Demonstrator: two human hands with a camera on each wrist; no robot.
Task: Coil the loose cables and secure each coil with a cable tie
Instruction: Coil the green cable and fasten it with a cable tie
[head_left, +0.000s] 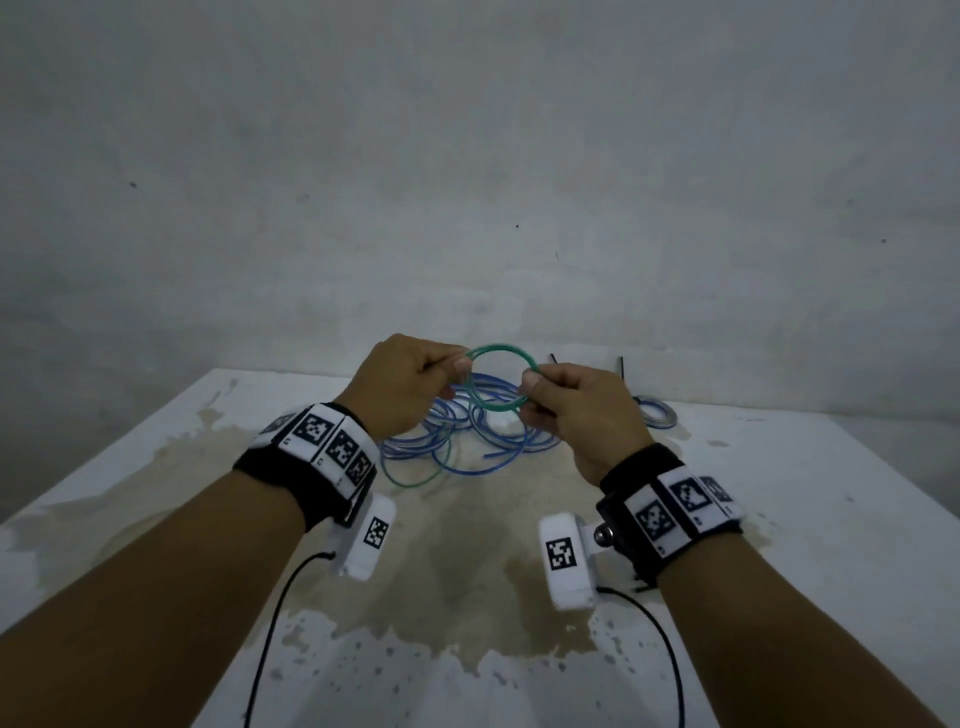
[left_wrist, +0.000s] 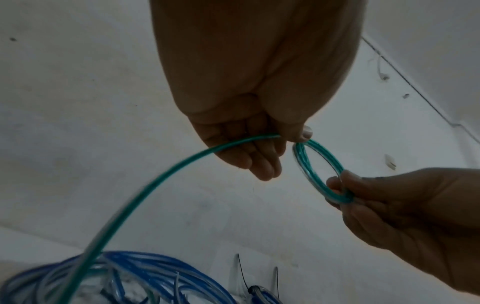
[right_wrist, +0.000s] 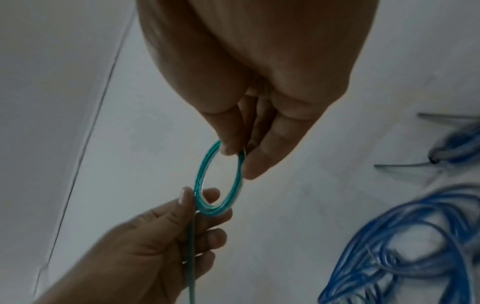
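Pinching the small green coil (head_left: 500, 378) between left hand (head_left: 410, 387) and right hand (head_left: 574, 410) above the table (head_left: 779, 493), probably to keep loops from springing apart while feeding in the loose tail.

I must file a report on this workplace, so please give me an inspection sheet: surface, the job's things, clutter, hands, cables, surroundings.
Surface: white table with a large brownish stain in the middle.
Job's things: green coil, small, held up between both hands; finished blue coil at the far right with black tie ends sticking up.
Clutter: nothing seen.
Hands: left hand pinches the coil's left side; right hand pinches its right side.
Cables: green tail runs down from the left hand; loose blue cable lies tangled on the table.
Surroundings: bare grey wall behind the table.
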